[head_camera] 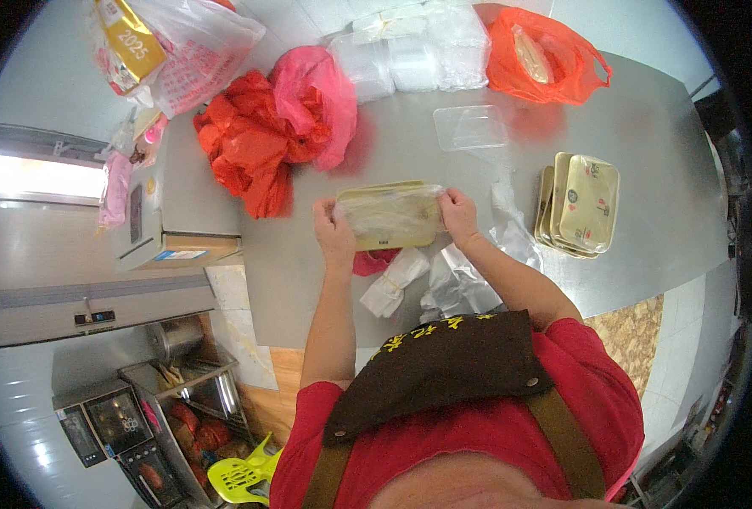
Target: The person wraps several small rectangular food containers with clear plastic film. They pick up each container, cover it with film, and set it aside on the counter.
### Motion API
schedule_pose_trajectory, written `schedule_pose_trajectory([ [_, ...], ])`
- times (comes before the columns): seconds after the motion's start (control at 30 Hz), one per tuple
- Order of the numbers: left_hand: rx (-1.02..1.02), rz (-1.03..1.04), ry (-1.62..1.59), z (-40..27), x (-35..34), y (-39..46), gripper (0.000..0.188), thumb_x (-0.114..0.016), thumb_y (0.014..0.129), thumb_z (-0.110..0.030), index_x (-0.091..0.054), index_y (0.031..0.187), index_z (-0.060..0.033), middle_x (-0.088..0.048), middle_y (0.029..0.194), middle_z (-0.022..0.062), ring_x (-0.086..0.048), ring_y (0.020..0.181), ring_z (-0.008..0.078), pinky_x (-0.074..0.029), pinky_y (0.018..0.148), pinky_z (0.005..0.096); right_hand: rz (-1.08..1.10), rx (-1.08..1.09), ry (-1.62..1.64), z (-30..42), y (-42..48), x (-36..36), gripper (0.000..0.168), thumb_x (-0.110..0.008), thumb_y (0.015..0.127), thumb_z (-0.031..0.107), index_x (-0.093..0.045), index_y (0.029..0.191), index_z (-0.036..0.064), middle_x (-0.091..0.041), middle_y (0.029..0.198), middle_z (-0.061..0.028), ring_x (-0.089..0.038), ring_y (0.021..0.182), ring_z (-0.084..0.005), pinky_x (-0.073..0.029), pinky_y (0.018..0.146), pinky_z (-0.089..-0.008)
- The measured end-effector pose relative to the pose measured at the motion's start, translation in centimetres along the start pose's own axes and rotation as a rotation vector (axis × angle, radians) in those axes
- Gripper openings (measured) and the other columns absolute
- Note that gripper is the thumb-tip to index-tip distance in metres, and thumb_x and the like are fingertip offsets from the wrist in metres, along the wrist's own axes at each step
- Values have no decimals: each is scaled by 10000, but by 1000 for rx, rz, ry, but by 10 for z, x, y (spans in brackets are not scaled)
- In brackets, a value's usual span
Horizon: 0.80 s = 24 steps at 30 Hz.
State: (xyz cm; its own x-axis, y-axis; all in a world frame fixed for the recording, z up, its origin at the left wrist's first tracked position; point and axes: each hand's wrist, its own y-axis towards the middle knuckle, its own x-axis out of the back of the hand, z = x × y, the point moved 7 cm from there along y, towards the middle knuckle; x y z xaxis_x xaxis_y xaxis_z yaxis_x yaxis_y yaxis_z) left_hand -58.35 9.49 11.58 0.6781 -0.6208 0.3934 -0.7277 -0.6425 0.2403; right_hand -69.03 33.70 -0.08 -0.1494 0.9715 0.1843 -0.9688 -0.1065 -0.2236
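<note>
A shallow yellowish food tray (pixel 385 219) lies under clear plastic film in front of me. My left hand (pixel 334 235) grips its left end and the film there. At the right end, my right hand (pixel 457 216) pinches the film beside the rim. Below the tray are a rubber-banded bundle of clear plastic bags (pixel 394 286), part of a pink-red item (pixel 374 261) and crumpled clear plastic (pixel 462 280). To the right stands a stack of similar wrapped trays (pixel 587 203), printed with small marks.
Red plastic bags (pixel 245 140) and a pink bag (pixel 322 95) sit at the back left of the metal table (pixel 414 153). Behind are stacked clear containers (pixel 414 60), a loose clear lid (pixel 471 127) and an orange-red bag (pixel 551 57). A boxy appliance (pixel 198 191) borders the left.
</note>
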Motion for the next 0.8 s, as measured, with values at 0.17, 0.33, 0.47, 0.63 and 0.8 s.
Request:
schedule_pose_trajectory([
  [0.17, 6, -44, -155, -35, 15, -25, 70, -507, 872, -61, -489, 917, -11, -523, 820, 38, -502, 763, 108, -425, 711, 249, 272, 16, 168, 28, -12, 10, 150, -569, 828, 227, -604, 785, 87, -549, 639, -1, -468, 496, -82, -357, 408, -265],
  [0.33, 122, -166, -474, -36, 5, -45, 122, -545, 853, -47, -459, 938, -36, -505, 877, 43, -501, 783, 107, -428, 707, 240, 946, -602, 647, -5, -93, -28, 224, -587, 838, 273, -591, 945, 76, -582, 742, -5, -523, 569, -112, -416, 439, -282],
  [0.47, 225, -209, -584, -40, 14, -61, 148, -534, 852, -28, -443, 968, -31, -522, 909, 63, -520, 807, 124, -441, 718, 256, 759, -516, 567, 9, -138, -11, 291, -526, 886, 248, -536, 1100, 51, -603, 838, -46, -583, 689, -150, -489, 563, -290],
  [0.63, 157, -207, -445, -45, 26, -78, 109, -529, 850, -41, -455, 930, -27, -532, 903, 62, -523, 820, 115, -446, 708, 263, 631, -113, 505, 33, -107, 39, 324, -521, 903, 254, -498, 1137, 32, -606, 870, -87, -605, 706, -183, -524, 629, -309],
  [0.8, 213, 124, -435, -59, 13, -90, 194, -482, 882, -154, -506, 1020, -20, -567, 1002, 107, -551, 919, 168, -456, 738, 307, 609, -235, 471, 46, -120, 56, 316, -522, 906, 259, -515, 1119, 25, -617, 863, -95, -624, 657, -186, -545, 542, -322],
])
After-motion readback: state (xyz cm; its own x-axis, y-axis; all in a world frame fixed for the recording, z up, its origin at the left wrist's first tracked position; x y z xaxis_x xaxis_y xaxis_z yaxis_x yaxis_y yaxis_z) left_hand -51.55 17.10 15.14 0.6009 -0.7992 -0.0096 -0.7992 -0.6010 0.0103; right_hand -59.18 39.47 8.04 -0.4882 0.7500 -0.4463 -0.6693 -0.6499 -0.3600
